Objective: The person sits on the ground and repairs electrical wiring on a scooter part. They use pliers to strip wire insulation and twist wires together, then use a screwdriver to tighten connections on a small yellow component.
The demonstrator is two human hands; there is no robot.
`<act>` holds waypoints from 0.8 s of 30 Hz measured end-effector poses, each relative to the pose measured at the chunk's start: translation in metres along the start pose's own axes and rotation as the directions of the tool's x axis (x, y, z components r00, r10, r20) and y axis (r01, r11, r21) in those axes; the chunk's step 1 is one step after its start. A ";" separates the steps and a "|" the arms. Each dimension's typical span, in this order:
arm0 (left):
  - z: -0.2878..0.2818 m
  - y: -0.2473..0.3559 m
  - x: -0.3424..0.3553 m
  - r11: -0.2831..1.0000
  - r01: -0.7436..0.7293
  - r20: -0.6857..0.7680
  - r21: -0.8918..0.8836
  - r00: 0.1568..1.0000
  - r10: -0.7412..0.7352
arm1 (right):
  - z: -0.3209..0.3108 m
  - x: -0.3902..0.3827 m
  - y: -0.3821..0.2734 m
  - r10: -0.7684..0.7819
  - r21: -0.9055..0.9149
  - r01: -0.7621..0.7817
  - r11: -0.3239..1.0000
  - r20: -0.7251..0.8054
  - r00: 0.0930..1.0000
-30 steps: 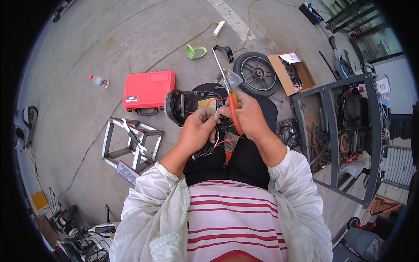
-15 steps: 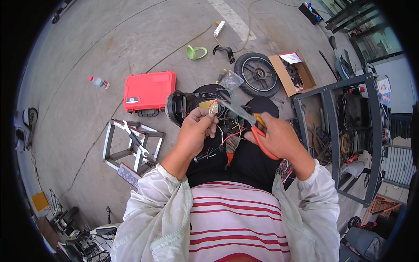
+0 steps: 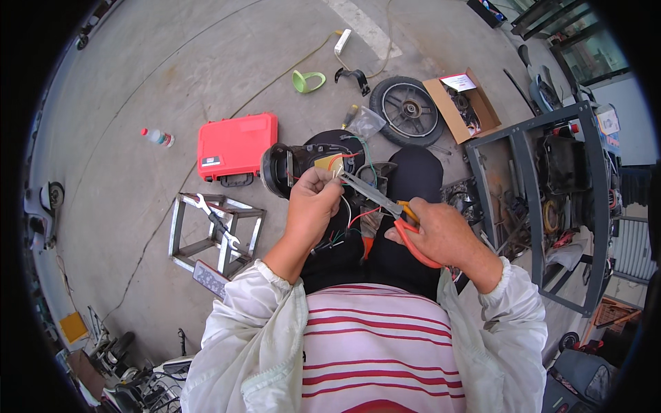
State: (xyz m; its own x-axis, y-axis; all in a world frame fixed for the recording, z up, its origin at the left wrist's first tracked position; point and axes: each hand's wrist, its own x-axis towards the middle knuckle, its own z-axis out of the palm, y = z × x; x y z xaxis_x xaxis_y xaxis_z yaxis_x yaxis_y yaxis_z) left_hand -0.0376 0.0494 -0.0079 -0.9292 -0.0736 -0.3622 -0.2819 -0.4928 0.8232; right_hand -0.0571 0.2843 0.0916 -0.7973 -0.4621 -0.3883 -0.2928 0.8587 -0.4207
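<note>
My left hand is closed in a pinch on thin wires, whose pale ends stick out above the fingertips. My right hand grips long, flat-jawed wire pliers with red and yellow handles. The pliers' tip lies right by the wire ends at my left fingertips; whether it touches them I cannot tell. Behind my left hand, a black round-fronted housing rests at my lap, a yellowish plate on it. A red wire and other coloured wires hang between my hands.
A red case lies beyond my left hand. Closer on the left stands a metal frame with a wrench on it. Ahead are a wheel and an open cardboard box. A grey metal rack flanks my right side.
The pliers' tip has come down and left, from above the wires to beside my left fingertips. My left hand keeps its pinch.
</note>
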 end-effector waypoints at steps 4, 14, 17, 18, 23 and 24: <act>0.000 -0.004 0.000 0.999 -0.003 0.013 0.043 1.000 0.002 | 0.001 0.003 -0.001 -0.006 0.006 0.006 1.000 0.004 1.000; 0.005 -0.004 -0.001 0.999 -0.043 0.027 0.019 0.999 0.043 | 0.000 0.001 0.000 -0.030 -0.051 0.029 0.998 -0.027 0.999; 0.007 0.000 -0.002 0.999 -0.027 0.016 0.027 1.000 0.026 | -0.001 0.002 -0.001 -0.037 -0.087 0.034 0.996 -0.032 0.999; 0.008 0.000 -0.002 0.999 -0.016 0.010 0.030 1.000 0.016 | -0.001 0.003 -0.001 -0.043 -0.093 0.040 0.995 -0.037 0.998; 0.004 -0.001 0.000 0.998 -0.029 0.052 0.058 0.998 0.026 | -0.003 0.004 -0.002 -0.066 -0.128 0.061 0.990 -0.039 0.997; 0.004 -0.001 0.000 0.998 -0.028 0.055 0.062 0.998 0.024 | -0.004 0.005 -0.004 -0.052 -0.129 0.048 0.991 -0.030 0.998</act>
State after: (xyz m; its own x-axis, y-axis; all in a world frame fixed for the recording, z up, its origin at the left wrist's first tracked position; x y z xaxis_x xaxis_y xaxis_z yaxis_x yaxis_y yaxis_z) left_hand -0.0385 0.0536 -0.0069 -0.9475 -0.0381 -0.3175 -0.2702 -0.4357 0.8586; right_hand -0.0620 0.2797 0.0948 -0.7966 -0.4991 -0.3409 -0.3960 0.8571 -0.3296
